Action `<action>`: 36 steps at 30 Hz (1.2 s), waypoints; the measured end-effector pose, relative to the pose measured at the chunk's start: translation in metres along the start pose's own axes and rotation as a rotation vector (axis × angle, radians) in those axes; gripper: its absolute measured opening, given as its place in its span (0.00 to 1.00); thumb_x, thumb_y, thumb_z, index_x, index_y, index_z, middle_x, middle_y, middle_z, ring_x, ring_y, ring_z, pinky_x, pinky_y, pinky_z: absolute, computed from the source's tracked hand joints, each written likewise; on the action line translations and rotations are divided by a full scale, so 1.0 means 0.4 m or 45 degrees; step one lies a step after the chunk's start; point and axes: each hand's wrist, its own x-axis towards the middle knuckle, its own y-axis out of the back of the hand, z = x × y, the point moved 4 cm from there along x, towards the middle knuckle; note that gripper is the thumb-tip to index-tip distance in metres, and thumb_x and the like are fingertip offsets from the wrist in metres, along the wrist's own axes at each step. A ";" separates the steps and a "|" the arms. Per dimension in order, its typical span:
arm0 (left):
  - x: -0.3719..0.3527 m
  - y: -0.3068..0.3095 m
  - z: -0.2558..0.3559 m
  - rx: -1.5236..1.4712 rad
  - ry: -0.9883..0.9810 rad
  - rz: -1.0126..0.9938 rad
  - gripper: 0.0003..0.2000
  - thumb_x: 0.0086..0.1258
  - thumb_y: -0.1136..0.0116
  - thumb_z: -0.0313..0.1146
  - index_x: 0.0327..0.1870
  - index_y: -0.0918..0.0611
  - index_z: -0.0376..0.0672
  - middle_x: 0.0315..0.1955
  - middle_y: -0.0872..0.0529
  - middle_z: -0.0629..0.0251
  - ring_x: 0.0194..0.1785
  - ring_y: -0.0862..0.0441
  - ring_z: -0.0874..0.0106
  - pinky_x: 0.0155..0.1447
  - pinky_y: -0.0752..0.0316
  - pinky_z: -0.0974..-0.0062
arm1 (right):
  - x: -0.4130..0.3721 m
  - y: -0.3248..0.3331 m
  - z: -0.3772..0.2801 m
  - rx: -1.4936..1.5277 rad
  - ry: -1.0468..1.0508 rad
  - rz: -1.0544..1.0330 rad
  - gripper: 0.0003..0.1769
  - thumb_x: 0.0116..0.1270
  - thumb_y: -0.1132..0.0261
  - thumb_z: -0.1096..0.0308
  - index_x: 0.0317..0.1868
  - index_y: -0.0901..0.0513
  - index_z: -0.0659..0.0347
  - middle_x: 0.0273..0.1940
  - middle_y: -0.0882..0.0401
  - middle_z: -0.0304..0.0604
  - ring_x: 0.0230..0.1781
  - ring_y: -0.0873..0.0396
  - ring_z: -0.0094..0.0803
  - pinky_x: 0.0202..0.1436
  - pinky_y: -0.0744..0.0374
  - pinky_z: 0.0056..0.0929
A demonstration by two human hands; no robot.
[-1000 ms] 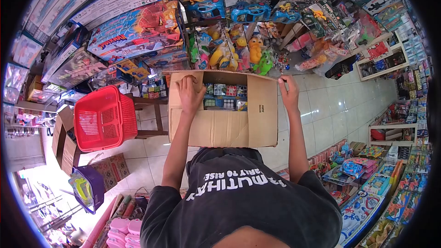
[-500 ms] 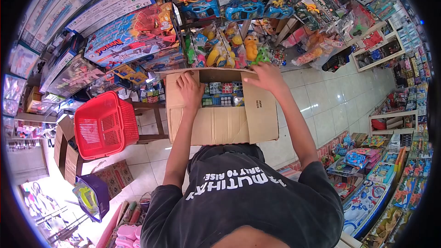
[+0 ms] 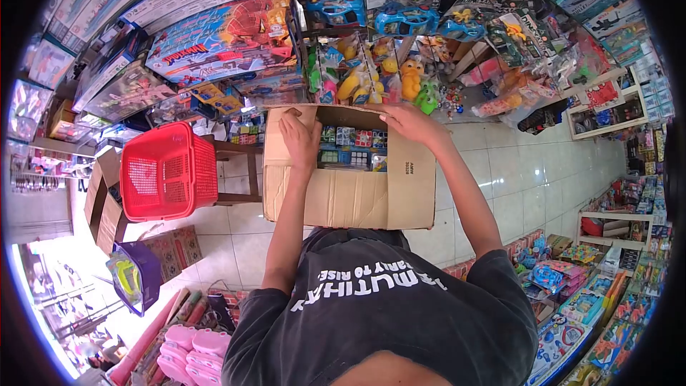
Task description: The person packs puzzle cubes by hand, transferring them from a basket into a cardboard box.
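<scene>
A brown cardboard box (image 3: 346, 196) stands in front of me with its top partly open. Rows of puzzle cubes (image 3: 354, 138) show through the opening. My left hand (image 3: 299, 139) rests on the left flap beside the opening, its fingers bent at the flap. At the far right edge of the opening, my right hand (image 3: 409, 125) lies on the right flap, fingers reaching to the back rim and thumb near the opening. Both hands touch only cardboard.
A red plastic basket (image 3: 168, 175) sits on a wooden stool (image 3: 239, 171) at the left. Hanging toy packs (image 3: 404, 0) and a boxed toy set (image 3: 225, 39) are beyond the box. A purple container (image 3: 143, 275) is at lower left.
The view has shifted slightly, so the shelves and basket appear moved. My right hand has slid a little along the back rim toward the opening. My left hand stays on the left flap.
</scene>
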 end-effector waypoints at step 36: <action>0.053 0.071 -0.021 -0.003 0.025 0.207 0.19 0.55 0.41 0.27 0.45 0.34 0.33 0.40 0.31 0.49 0.46 0.30 0.52 0.50 0.34 0.61 | 0.199 -0.013 -0.131 -0.072 0.219 0.103 0.22 0.69 0.50 0.53 0.54 0.26 0.58 0.37 0.20 0.56 0.40 0.23 0.54 0.45 0.25 0.46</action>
